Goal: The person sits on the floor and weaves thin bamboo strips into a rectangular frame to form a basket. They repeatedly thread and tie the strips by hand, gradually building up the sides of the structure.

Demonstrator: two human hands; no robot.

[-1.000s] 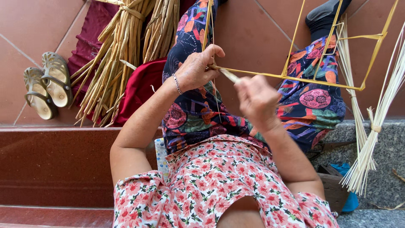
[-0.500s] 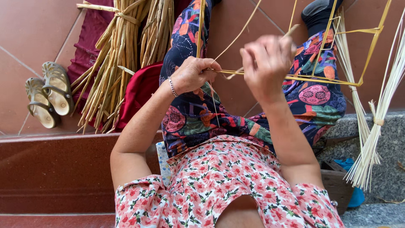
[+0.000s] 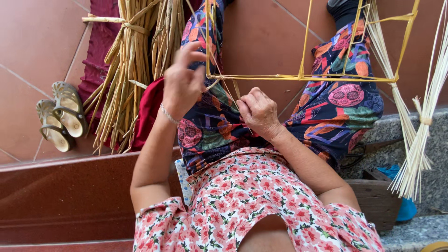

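- Frame [image 3: 303, 77]: yellow cane rods, held up over my knees, near corner between my two hands.
- Strip [image 3: 228, 91]: thin straw strand running from that corner down to my right hand.
- Left hand [image 3: 183, 86]: raised at the corner, fingers curled, thumb and forefinger pinched on the strip beside the rod; bracelet on the wrist.
- Right hand [image 3: 259, 112]: just below the bar, grip closed on the strip's lower end.
- Trousers [image 3: 336, 102]: patterned, under the frame.
- Straw bundle [image 3: 126, 70]: tied, leaning on the tiled floor to my left.
- Sandals [image 3: 60, 116]: pair, beyond the bundle.
- Pale reeds [image 3: 420, 130]: tied bunch, at my right.
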